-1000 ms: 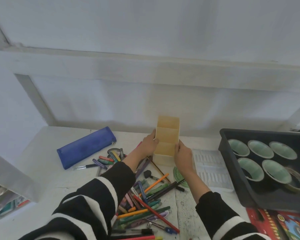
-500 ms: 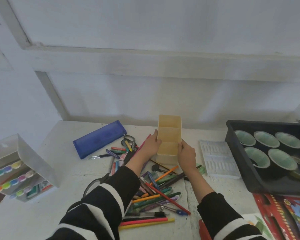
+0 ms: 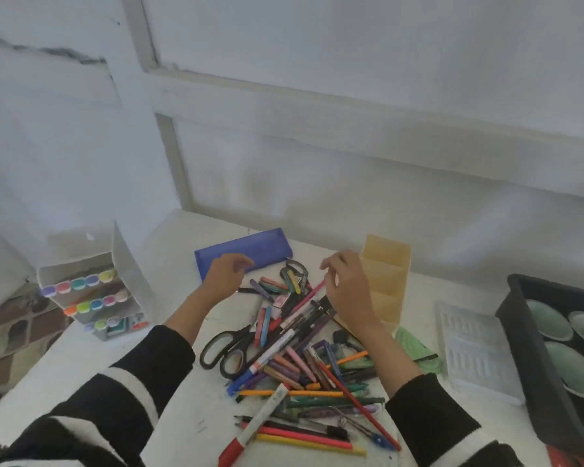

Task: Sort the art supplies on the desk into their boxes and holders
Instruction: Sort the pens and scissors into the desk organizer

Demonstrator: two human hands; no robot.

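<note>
Fingers [image 3: 334, 261] of your right hand [image 3: 349, 286] are loosely curled and seem to pinch nothing, above the pen heap [image 3: 300, 365].
The pink pencil [image 3: 307, 298] lies just under them, slanting towards you and leftwards. The yellow holder [image 3: 386, 274] stands just right. Your left hand [image 3: 226, 276], empty, is at the blue case [image 3: 246, 249], farther off.
</note>
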